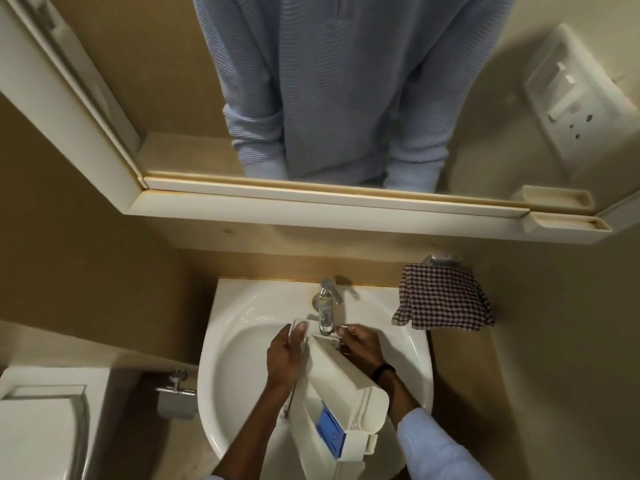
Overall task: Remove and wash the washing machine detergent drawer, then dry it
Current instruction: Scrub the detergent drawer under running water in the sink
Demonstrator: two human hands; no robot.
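The drawer (pixel 341 379) is being held slanted over the sink (pixel 221 341), far end just under the tap (pixel 326 308), with the left hand (pixel 287 355) and right hand (pixel 362 344) both curled on its far corners. Each compartment is best being turned under the spout in turn, with the grip firm, since wet plastic is likely slippery.

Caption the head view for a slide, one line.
Left hand and right hand hold the drawer under the tap over the sink; cloth hangs alongside.

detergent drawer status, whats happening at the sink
Left hand grips a small clear piece; right hand holds the detergent drawer by its far end. Drawer over the sink, far end under the tap. Nothing in the way; water flow unclear.
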